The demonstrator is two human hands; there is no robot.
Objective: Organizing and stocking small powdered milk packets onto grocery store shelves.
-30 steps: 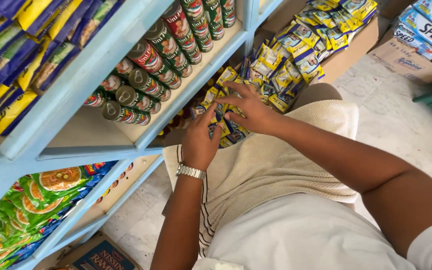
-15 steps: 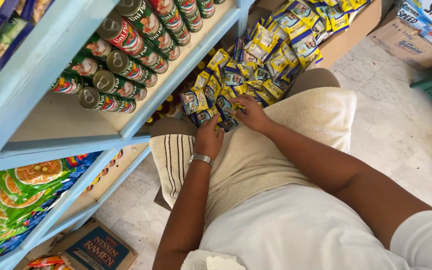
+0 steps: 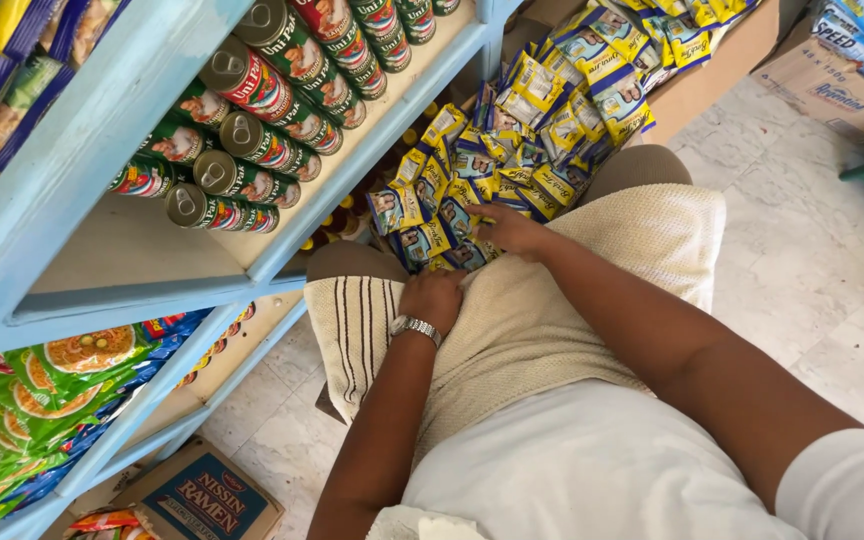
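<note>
A heap of small yellow and blue sachets (image 3: pixel 452 200) lies on the beige cloth (image 3: pixel 592 290) over my lap and runs up into an open cardboard box (image 3: pixel 712 85). My left hand (image 3: pixel 434 298), with a silver wristwatch, is curled at the near edge of the heap and grips the lowest sachets. My right hand (image 3: pixel 510 230) rests just to the right of it, fingers pinched on sachets in the same bunch. Both hands are close together, almost touching.
A light blue shelf unit (image 3: pixel 122 130) stands at my left, holding rows of red and green cans (image 3: pixel 252 110) lying on their sides. Green noodle packets (image 3: pixel 42 390) fill the shelf below. A noodle carton (image 3: pixel 202 495) sits on the tiled floor (image 3: pixel 812 260); more cartons (image 3: pixel 852 60) stand at top right.
The view has tilted and the shelf has shifted. My hands have dropped lower onto my lap with the bunch of sachets and drawn closer together.
</note>
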